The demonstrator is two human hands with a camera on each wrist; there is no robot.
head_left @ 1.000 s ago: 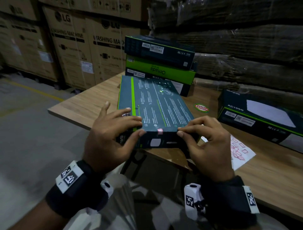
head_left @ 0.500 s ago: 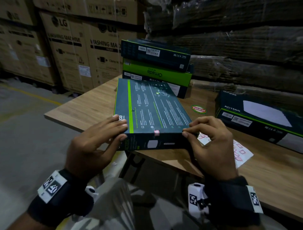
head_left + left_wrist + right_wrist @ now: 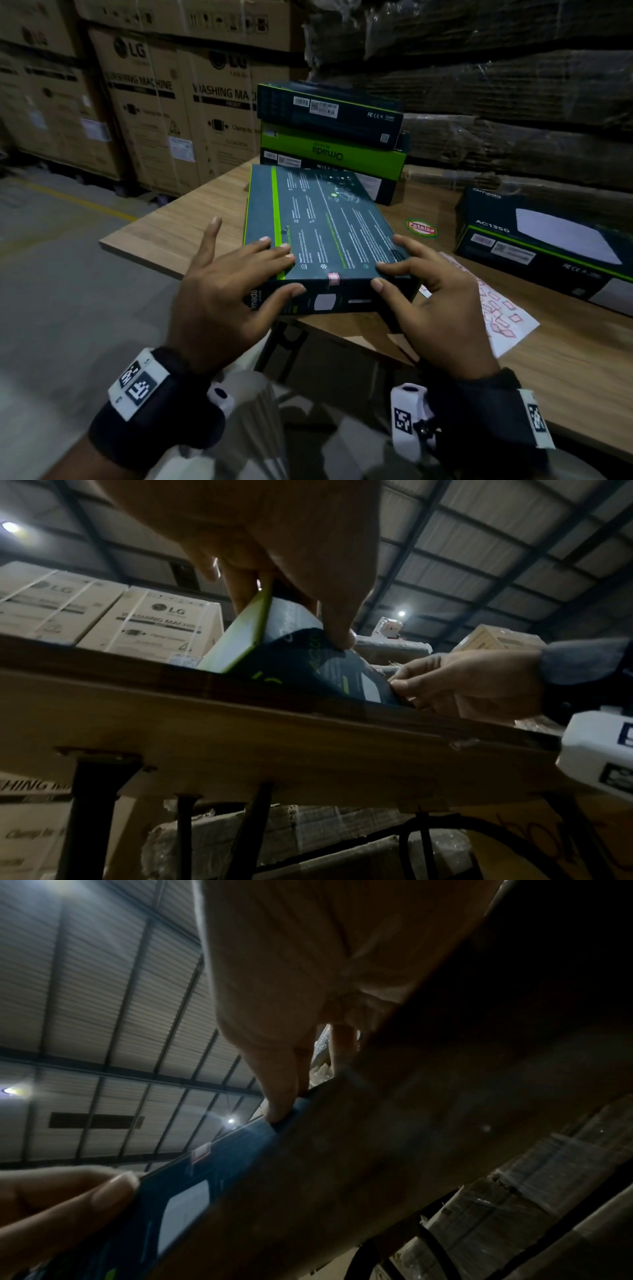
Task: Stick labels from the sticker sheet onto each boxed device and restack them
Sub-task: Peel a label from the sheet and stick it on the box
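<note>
At the table (image 3: 178, 236) edge, both hands apparently clasping the labelled box (image 3: 329, 226), thumbs frontward.

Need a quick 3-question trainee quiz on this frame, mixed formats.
1. True or false: the pink label sits on the near top edge of the held box.
2. The sticker sheet lies: A) on the stack B) on the table beside the right hand C) on the floor.
3. Fill in: the left hand grips the box's near-left ____.

Key: 1 true; 2 B; 3 corner.
</note>
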